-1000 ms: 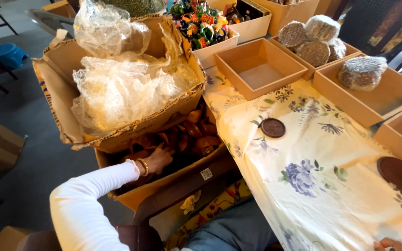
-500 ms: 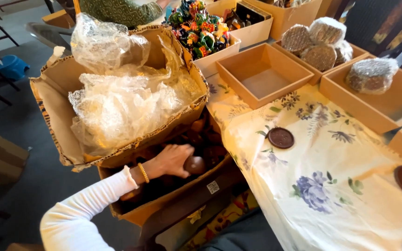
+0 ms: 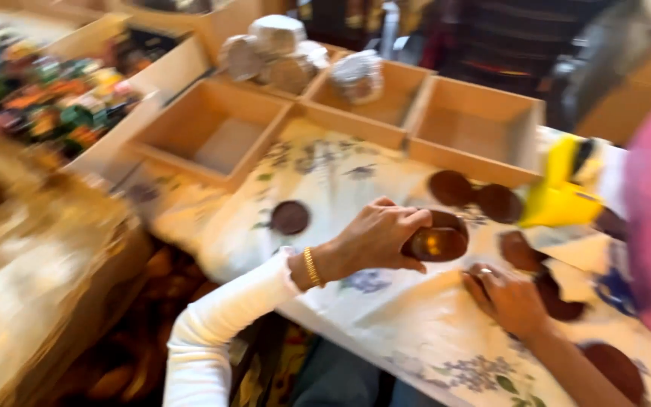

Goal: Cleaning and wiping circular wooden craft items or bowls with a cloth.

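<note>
Brown glossy bowl (image 3: 437, 243) gripped by left hand (image 3: 374, 240) fingers over floral-clothed worktop (image 3: 386, 324); right hand (image 3: 510, 301) flat beside, fingers loosely spread, near brown discs (image 3: 476, 197).

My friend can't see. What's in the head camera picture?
The left hand holds a shiny brown bowl over a flowery tablecloth, while the right hand rests by dark round lids. Wooden trays stand behind.

Glossy brown bowl (image 3: 437, 243) in my left grip (image 3: 377, 240); matt floral cloth (image 3: 386, 316) on bench; bare wooden trays (image 3: 484, 151), upper frame.
</note>
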